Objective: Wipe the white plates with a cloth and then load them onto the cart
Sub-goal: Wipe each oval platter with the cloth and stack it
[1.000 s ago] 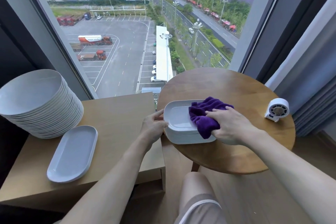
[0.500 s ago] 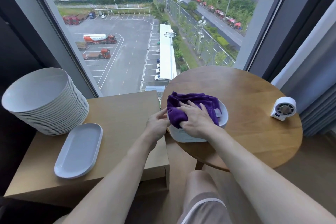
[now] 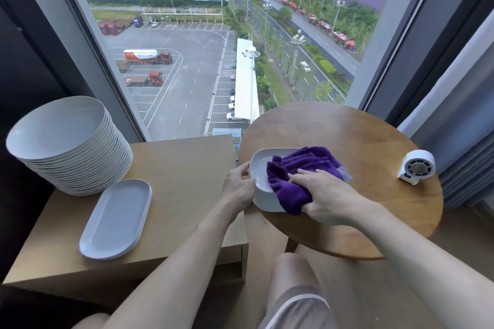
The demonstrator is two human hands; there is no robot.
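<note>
Plates (image 3: pixel 260 168) stacked on round table (image 3: pixel 361 139); cloth (image 3: pixel 302 168) in top one. Left hand (image 3: pixel 239 187) grips stack rim, right hand (image 3: pixel 328 195) presses cloth, fingers flat. Cart (image 3: pixel 184 168): oval plate (image 3: pixel 116 219), round stack (image 3: pixel 66 141). Fan (image 3: pixel 415 167) by window (image 3: pixel 213 61).

A small white fan (image 3: pixel 415 167) is set upright on the round wooden bench (image 3: pixel 361 128), well to the right of the right grip (image 3: pixel 328 192), near the bench's right edge. Beyond the grip a tall window (image 3: pixel 240 35) is seen, and through it a car park with red lorries (image 3: pixel 148 56). Grey curtains (image 3: pixel 465 141) are hung further right, past the fan. A wooden floor (image 3: pixel 467 227) is seen below.
</note>
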